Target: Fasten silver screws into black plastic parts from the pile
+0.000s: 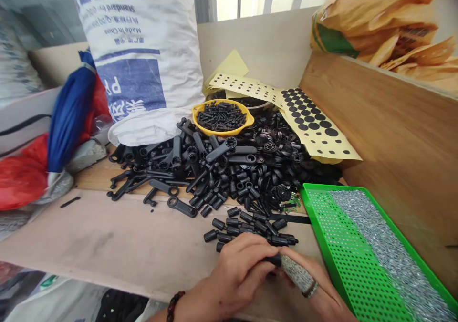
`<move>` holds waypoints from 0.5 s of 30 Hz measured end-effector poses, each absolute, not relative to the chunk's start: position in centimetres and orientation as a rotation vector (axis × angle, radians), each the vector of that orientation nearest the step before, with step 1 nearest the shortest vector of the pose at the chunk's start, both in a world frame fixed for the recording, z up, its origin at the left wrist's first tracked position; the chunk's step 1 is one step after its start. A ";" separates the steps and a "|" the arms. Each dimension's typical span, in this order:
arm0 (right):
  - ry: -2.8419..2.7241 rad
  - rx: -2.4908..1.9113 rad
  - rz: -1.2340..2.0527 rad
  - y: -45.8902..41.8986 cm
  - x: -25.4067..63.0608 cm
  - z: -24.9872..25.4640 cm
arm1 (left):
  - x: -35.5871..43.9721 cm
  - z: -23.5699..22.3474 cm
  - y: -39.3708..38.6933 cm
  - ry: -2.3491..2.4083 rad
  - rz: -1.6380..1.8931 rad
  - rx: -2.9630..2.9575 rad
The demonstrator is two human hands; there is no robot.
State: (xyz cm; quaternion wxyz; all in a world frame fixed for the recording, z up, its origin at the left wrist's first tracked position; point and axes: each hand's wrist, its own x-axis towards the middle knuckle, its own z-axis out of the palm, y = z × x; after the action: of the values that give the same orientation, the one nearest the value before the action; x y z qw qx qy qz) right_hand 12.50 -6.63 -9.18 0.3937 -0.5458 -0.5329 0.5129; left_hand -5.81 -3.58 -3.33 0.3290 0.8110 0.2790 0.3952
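Observation:
My left hand (pixel 234 276) is closed at the bottom centre, pinching a short black plastic cylinder (pixel 274 259) between thumb and fingers. Against the other end of that piece my right hand (pixel 317 286) is curled, its fingertips mostly hidden. A speckled grey wrap (pixel 296 274) runs along one of its fingers. Just beyond both hands lies a loose group of similar black cylinders (pixel 246 225), some with a narrower end. Beside my right hand stands a green perforated tray (pixel 343 238) with many small silvery metal pieces (pixel 382 245) along its right side.
Behind lies a heap of black crank-like arms (pixel 182 206) and round parts. A yellow basket (pixel 222 132) holds black screw-like pieces. Yellow sticker sheets (pixel 322 145) lean by a wooden board (pixel 386 121). A white sack (pixel 143 40) and blue umbrella (pixel 69 117) stand left.

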 end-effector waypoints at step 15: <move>-1.908 -1.066 0.806 -7.3 11.5 -6.3 | -6.0 -4.3 -4.3 0.738 1.105 2.035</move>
State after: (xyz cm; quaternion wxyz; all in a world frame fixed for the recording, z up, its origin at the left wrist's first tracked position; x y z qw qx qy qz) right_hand 11.49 -7.33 -6.33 0.3949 -0.4202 -0.7526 0.3180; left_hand -6.04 -4.32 -4.30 0.3482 0.7850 0.2846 0.4261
